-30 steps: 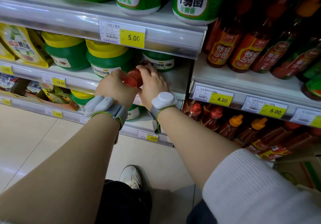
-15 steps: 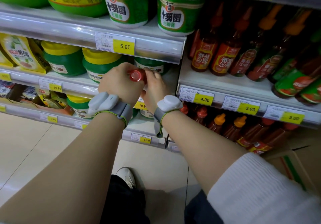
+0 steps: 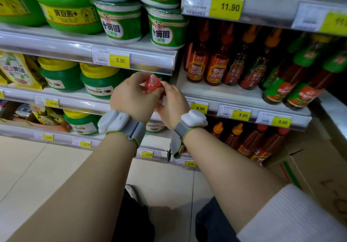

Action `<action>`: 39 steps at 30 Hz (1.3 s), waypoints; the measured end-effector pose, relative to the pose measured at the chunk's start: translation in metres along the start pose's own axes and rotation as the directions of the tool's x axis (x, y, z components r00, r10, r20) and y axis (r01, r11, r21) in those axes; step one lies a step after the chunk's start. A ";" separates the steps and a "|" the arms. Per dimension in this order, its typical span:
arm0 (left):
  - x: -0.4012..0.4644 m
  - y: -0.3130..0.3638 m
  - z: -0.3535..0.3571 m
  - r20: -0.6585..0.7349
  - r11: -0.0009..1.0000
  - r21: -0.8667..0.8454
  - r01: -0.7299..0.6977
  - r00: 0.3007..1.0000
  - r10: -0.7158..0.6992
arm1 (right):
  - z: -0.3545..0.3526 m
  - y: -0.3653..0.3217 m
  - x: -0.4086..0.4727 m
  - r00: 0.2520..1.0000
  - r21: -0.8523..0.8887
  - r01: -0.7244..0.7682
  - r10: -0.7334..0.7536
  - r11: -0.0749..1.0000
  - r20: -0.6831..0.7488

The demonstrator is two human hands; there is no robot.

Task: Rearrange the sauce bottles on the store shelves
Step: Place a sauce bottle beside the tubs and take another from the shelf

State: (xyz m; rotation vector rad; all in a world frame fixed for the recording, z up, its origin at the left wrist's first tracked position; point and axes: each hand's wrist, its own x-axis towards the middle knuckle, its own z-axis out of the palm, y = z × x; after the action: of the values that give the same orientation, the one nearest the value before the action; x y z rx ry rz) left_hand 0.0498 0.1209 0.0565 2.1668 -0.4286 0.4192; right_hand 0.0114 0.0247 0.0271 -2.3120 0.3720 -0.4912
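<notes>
Both the left hand (image 3: pixel 131 97) and right hand (image 3: pixel 171 104) clasped one red-capped bottle (image 3: pixel 152 84) below the 5.00 tag (image 3: pixel 119 60). Its body was hidden; it might slip or knock neighbouring jars.

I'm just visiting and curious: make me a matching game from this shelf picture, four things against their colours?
Things:
1. cap of the held bottle
2. lid of the middle-shelf jar
3. wrist bands
4. 11.90 price tag

Colours:
A. grey and white
B. red
C. yellow, black digits
D. plain yellow

Pairs: 1-B, 2-D, 3-A, 4-C
</notes>
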 end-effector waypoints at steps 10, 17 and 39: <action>-0.008 0.019 -0.004 0.142 0.908 -0.409 0.093 0.989 -0.037 | -0.028 0.001 -0.022 0.999 0.035 -0.050 0.051 0.998 -0.012; -0.006 0.023 0.004 0.288 0.808 -0.569 0.152 0.957 0.023 | -0.043 0.012 -0.022 0.994 0.106 -0.108 0.109 0.989 -0.004; 0.010 0.076 0.031 0.370 0.806 -0.578 0.131 0.922 0.115 | -0.088 0.044 -0.021 0.988 0.279 -0.072 0.107 0.958 -0.115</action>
State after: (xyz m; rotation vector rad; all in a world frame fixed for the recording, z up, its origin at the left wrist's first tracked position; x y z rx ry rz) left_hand 0.0293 0.0513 0.0963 1.6134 -0.6698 -0.1614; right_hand -0.0518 -0.0505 0.0484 -1.9924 0.4403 -0.6092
